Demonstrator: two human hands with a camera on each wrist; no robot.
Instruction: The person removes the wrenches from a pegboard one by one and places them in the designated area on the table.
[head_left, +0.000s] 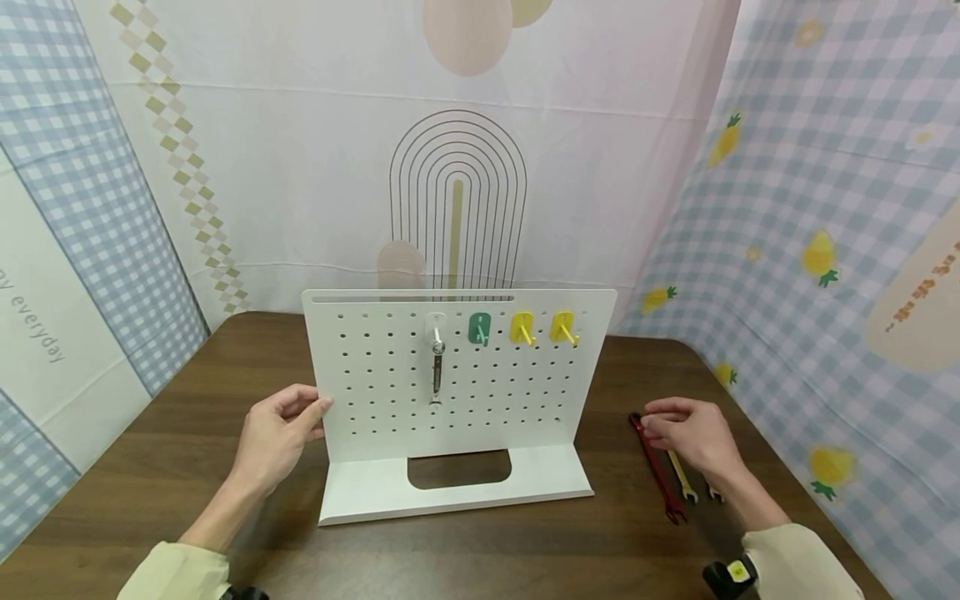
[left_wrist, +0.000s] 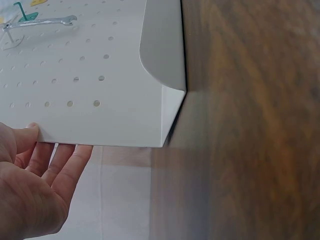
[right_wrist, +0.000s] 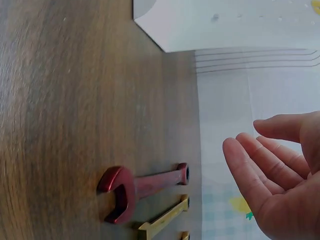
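A white pegboard (head_left: 382,408) stands upright on its base on the wooden table. My left hand (head_left: 273,433) holds its left edge, thumb on the front and fingers behind, as the left wrist view shows. A silver wrench (head_left: 437,371) hangs from the white hook (head_left: 435,325) on the board. My right hand (head_left: 693,433) hovers over the wrenches at the right, fingers apart from the thumb with nothing between them. Beneath it lie a red wrench (right_wrist: 150,185), a gold wrench (right_wrist: 167,217) and another wrench (head_left: 715,493), partly hidden by the hand.
A green hook (head_left: 480,327) and two yellow hooks, one (head_left: 522,327) beside the other (head_left: 564,327), sit on the board's upper right with nothing hanging on them. Printed cloth (head_left: 300,183) surrounds the wooden table (head_left: 420,558) at the back and sides.
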